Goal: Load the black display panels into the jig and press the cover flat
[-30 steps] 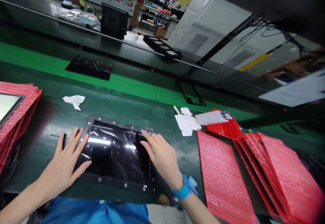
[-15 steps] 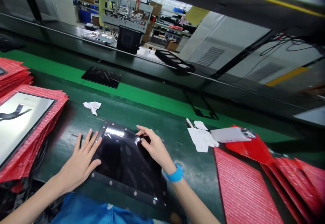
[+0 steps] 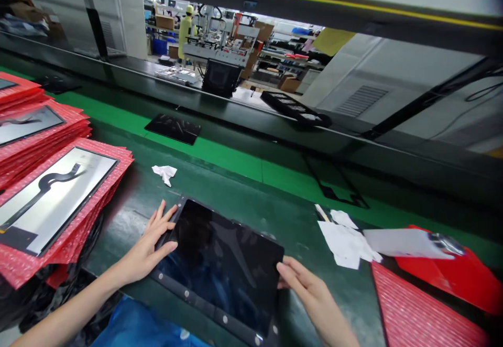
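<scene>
A glossy black display panel [image 3: 223, 263] lies on a dark flat holder [image 3: 205, 305] with round silvery dots along its border. My left hand [image 3: 151, 245] rests at the left edge of the holder, fingers spread out and holding nothing. At the panel's right edge, my right hand [image 3: 304, 289] pinches the upper right side between thumb and fingers. The panel's right edge looks slightly raised, though its underside is hidden.
Red bubble-wrap sleeves [image 3: 98, 195] are stacked at left, a screen with a ribbon cable [image 3: 47, 182] on top. White wipes [image 3: 346, 242], a white bottle [image 3: 404, 243] and a red sleeve [image 3: 424, 305] lie at right. A crumpled wipe [image 3: 165, 173] and black panel [image 3: 173, 128] sit beyond.
My right hand has moved from the panel's upper edge to its right edge and now grips it. My left hand stays at the left side. The view has shifted leftward.
</scene>
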A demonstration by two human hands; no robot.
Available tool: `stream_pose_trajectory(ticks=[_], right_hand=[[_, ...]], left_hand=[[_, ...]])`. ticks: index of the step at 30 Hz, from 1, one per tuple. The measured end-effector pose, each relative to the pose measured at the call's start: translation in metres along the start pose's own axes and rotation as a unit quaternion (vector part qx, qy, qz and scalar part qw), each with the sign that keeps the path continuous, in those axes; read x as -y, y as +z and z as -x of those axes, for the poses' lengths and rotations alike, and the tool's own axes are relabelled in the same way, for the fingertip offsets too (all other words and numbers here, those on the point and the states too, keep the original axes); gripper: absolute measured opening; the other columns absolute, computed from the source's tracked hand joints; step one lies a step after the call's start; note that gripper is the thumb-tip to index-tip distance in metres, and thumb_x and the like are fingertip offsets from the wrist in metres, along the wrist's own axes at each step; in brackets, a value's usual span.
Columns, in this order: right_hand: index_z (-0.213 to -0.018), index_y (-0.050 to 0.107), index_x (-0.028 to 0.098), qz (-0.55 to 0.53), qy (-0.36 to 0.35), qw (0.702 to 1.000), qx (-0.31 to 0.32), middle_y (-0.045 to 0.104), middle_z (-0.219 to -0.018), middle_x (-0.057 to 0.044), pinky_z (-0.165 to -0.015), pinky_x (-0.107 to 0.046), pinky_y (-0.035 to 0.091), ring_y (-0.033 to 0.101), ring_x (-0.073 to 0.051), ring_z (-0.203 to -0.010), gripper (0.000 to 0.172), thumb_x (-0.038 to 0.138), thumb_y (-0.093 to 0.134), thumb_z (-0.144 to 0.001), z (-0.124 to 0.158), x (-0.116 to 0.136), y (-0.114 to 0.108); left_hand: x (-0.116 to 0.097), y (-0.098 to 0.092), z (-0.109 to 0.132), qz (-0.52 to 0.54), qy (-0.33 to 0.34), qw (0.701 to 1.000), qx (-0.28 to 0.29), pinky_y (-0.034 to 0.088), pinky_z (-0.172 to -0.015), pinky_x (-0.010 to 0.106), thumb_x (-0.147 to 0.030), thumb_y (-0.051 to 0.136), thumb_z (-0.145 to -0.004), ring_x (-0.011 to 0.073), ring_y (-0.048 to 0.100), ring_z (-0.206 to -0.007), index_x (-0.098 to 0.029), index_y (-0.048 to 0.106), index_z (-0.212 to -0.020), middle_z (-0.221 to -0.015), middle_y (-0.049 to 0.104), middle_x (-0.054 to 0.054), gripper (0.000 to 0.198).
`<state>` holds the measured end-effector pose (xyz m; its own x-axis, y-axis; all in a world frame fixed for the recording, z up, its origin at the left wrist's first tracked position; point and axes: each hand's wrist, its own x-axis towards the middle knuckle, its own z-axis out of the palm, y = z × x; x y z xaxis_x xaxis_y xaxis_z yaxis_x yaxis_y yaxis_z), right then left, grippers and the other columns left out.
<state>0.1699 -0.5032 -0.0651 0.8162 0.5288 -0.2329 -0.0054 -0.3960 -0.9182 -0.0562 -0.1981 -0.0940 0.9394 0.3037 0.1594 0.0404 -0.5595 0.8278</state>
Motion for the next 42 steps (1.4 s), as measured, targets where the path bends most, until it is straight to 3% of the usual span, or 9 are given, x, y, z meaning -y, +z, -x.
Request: stream_pose_trajectory(ticks=[3, 6, 9, 12, 18, 26, 31, 37, 42], right_hand=[[-0.092, 0.07, 0.017, -0.079, 0.036, 0.996, 0.002, 0.065, -0.069, -0.002, -0.056, -0.03, 0.05, 0.062, -0.019, -0.056, 0.039, 0.05, 0.079, -0.072, 0.014, -0.005, 0.004], [-0.093, 0.068, 0.017, -0.167, 0.012, 0.985, -0.032, 0.061, -0.059, 0.001, -0.05, -0.028, 0.044, 0.058, -0.016, -0.048, 0.037, 0.043, 0.082, -0.071, 0.018, 0.008, 0.016], [-0.093, 0.069, 0.017, -0.21, -0.023, 0.976, -0.058, 0.06, -0.058, 0.003, -0.05, -0.027, 0.043, 0.054, -0.013, -0.046, 0.037, 0.042, 0.084, -0.07, 0.011, 0.024, 0.027], [-0.094, 0.07, 0.018, -0.232, -0.039, 0.97, -0.059, 0.059, -0.061, 0.004, -0.049, -0.026, 0.043, 0.052, -0.012, -0.048, 0.038, 0.044, 0.083, -0.07, 0.001, 0.035, 0.035], [-0.099, 0.072, 0.017, -0.28, -0.033, 0.96, -0.006, 0.064, -0.07, -0.001, -0.054, -0.024, 0.046, 0.057, -0.013, -0.061, 0.038, 0.045, 0.079, -0.074, -0.012, 0.045, 0.035], [-0.106, 0.073, 0.02, -0.295, -0.024, 0.955, -0.009, 0.066, -0.078, -0.001, -0.059, -0.023, 0.048, 0.055, -0.011, -0.066, 0.039, 0.041, 0.079, -0.073, -0.019, 0.048, 0.027], [-0.1, 0.074, 0.021, -0.282, -0.017, 0.959, -0.027, 0.065, -0.077, 0.001, -0.058, -0.023, 0.048, 0.055, -0.011, -0.067, 0.039, 0.039, 0.083, -0.067, -0.02, 0.048, 0.026], [-0.099, 0.074, 0.022, -0.27, 0.009, 0.961, -0.069, 0.065, -0.078, 0.002, -0.056, -0.02, 0.046, 0.055, -0.011, -0.069, 0.045, 0.038, 0.088, -0.06, -0.032, 0.034, 0.017], [-0.099, 0.075, 0.022, -0.266, 0.038, 0.96, -0.078, 0.071, -0.088, 0.0, -0.058, -0.02, 0.047, 0.058, -0.012, -0.073, 0.048, 0.038, 0.091, -0.056, -0.046, 0.013, 0.001]], left_hand=[[-0.004, 0.002, 0.001, 0.042, -0.028, 0.999, -0.012, 0.009, -0.123, 0.057, -0.039, 0.051, -0.097, 0.0243, 0.001, -0.153, -0.029, 0.049, -0.13, -0.162, 0.026, 0.006, 0.034], [-0.012, 0.003, -0.006, 0.164, -0.098, 0.981, -0.046, 0.029, -0.119, 0.05, -0.043, 0.056, -0.094, 0.029, 0.022, -0.15, -0.028, 0.051, -0.13, -0.158, 0.037, 0.008, 0.04], [-0.02, -0.001, -0.021, 0.34, -0.167, 0.923, -0.066, 0.053, -0.097, 0.037, -0.045, 0.062, -0.089, 0.0281, 0.056, -0.128, -0.027, 0.052, -0.13, -0.14, 0.059, 0.007, 0.046], [-0.023, -0.008, -0.037, 0.43, -0.213, 0.872, -0.101, 0.057, -0.078, 0.026, -0.042, 0.073, -0.081, 0.0219, 0.069, -0.102, -0.026, 0.06, -0.122, -0.118, 0.07, 0.004, 0.046], [-0.024, -0.015, -0.056, 0.45, -0.235, 0.854, -0.116, 0.055, -0.064, 0.02, -0.033, 0.079, -0.073, 0.0141, 0.069, -0.074, -0.022, 0.067, -0.104, -0.094, 0.073, 0.001, 0.035], [-0.03, -0.011, -0.073, 0.451, -0.231, 0.853, -0.123, 0.055, -0.063, 0.019, -0.029, 0.078, -0.073, 0.013, 0.068, -0.072, -0.019, 0.066, -0.101, -0.093, 0.072, 0.001, 0.031], [-0.033, -0.01, -0.075, 0.464, -0.228, 0.849, -0.109, 0.055, -0.063, 0.02, -0.028, 0.078, -0.075, 0.0133, 0.068, -0.071, -0.021, 0.067, -0.105, -0.094, 0.073, 0.001, 0.033], [-0.044, -0.009, -0.073, 0.485, -0.22, 0.84, -0.103, 0.055, -0.075, 0.024, -0.042, 0.074, -0.081, 0.0177, 0.069, -0.089, -0.022, 0.066, -0.113, -0.107, 0.072, 0.003, 0.039], [-0.055, -0.003, -0.076, 0.593, -0.181, 0.785, -0.005, 0.052, -0.086, 0.03, -0.06, 0.052, -0.092, 0.0223, 0.066, -0.104, -0.02, 0.065, -0.117, -0.112, 0.07, 0.008, 0.049]])
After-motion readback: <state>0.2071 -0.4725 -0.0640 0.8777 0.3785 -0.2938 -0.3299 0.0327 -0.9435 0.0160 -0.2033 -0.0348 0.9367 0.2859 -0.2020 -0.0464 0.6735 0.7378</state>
